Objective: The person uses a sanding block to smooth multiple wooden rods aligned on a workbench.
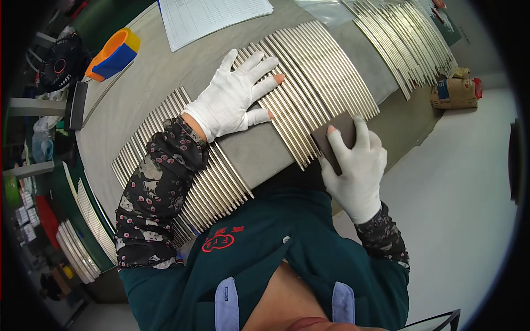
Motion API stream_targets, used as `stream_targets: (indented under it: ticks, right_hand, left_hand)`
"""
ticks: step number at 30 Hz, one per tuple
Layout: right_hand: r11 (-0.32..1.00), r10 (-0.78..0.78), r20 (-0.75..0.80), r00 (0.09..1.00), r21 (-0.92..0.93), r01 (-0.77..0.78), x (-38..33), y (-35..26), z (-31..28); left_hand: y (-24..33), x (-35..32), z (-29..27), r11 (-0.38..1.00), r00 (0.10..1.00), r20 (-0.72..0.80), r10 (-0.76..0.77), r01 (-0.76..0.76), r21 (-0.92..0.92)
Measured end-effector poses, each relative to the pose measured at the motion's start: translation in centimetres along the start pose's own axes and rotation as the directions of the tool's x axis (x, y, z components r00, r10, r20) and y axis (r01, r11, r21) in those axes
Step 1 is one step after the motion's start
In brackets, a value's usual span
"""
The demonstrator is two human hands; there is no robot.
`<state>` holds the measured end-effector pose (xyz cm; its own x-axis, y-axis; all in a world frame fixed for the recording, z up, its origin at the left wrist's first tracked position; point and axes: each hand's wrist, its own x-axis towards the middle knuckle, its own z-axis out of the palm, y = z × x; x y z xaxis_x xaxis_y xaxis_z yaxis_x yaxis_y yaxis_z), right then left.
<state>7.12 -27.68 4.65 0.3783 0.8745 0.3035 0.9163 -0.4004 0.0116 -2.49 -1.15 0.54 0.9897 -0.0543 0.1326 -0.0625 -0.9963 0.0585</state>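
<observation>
Spread wide, palm down, with the left hand (234, 99) on the left part of the middle rods (326, 66), at upper centre of the frame; nothing visibly closed inside that grip. Pinching a dark block (344, 126) with the right hand (359, 165), right of centre, thumb and fingers bent around it, close by the lower right ends of the same rods; cannot tell for sure whether touching them. Judged by the layout, probably partway through the middle rods, with 2 more groups set apart on the grey table (149, 83): left rods (221, 182) partly under the patterned left sleeve (160, 182), and far rods (403, 38) at upper right. Also to be seen, further rods (77, 248) at lower left. Cannot tell finished from unfinished by the shine alone.
</observation>
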Motion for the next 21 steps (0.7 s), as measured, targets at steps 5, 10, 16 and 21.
stream_targets:
  ticks: [5,10,16,21]
  right_hand:
    - [1.0,0.02,-0.023,1.0,0.017,-0.019,2.7,-0.8,0.6]
    - [0.994,0.094,0.152,0.984,0.041,-0.101,-4.1,1.2,-2.7]
    - [0.985,0.132,0.05,0.99,0.101,-0.136,-3.9,0.6,-2.3]
    - [0.988,0.094,0.046,0.995,0.122,-0.099,-3.4,0.2,-1.7]
  left_hand:
    - [-0.5,0.0,0.3,0.999,0.999,-0.026,0.023,-0.023,0.024]
    - [-0.4,0.0,0.4,0.999,1.0,-0.004,0.025,-0.025,0.028]
    - [-0.3,-0.3,0.1,0.999,1.0,-0.012,0.012,-0.012,0.043]
    - [-0.1,-0.8,-0.1,1.0,1.0,0.007,-0.007,0.007,0.029]
